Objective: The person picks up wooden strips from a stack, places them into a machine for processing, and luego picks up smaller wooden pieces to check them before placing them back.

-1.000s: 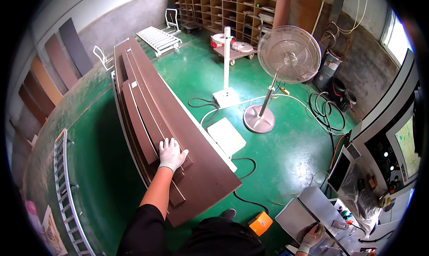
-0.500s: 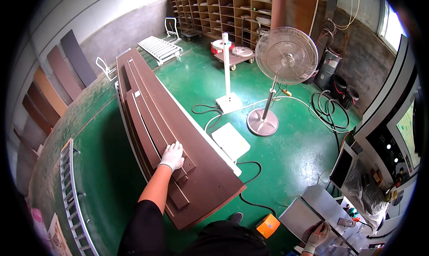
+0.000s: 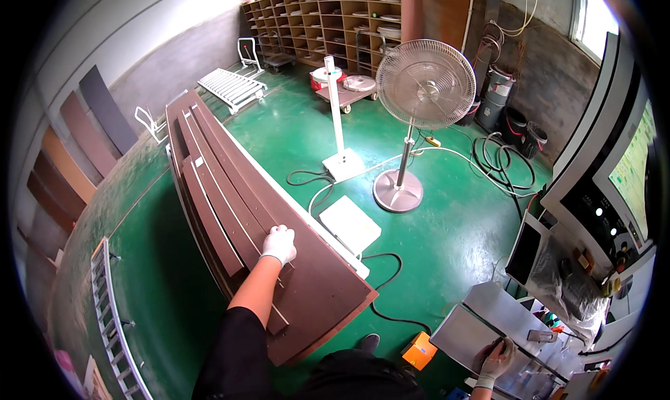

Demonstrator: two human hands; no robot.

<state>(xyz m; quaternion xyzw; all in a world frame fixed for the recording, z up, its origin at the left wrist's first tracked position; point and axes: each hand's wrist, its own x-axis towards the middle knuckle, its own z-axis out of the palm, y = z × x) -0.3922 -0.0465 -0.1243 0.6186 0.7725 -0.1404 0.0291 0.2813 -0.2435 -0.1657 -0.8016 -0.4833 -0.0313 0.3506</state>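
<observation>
My left hand [image 3: 279, 245], in a white glove, is closed at the near end of a long brown strip [image 3: 234, 199]. The strip lies lengthwise among several similar strips on a wide brown board [image 3: 324, 288]. My palm hides the gripped end. Beside that forearm the end of another strip [image 3: 278, 323] shows. Off to the right, my right hand [image 3: 498, 361], also gloved, is on the top of a grey metal box [image 3: 464, 334]. Its fingertips are dark against the shiny surface, and whether they hold anything cannot be made out.
A standing fan [image 3: 398, 189], a white post on a base [image 3: 343, 164] and a flat white box [image 3: 350, 224] stand right of the board. Black cable and an orange box [image 3: 419, 350] lie nearer. A ladder-like frame [image 3: 114, 323] is at left; machine panels [image 3: 593, 191] rise at right.
My left hand has shifted right across the strips, and its fingers are now more curled. My right hand stays at the metal box. The whole view has turned slightly right.
</observation>
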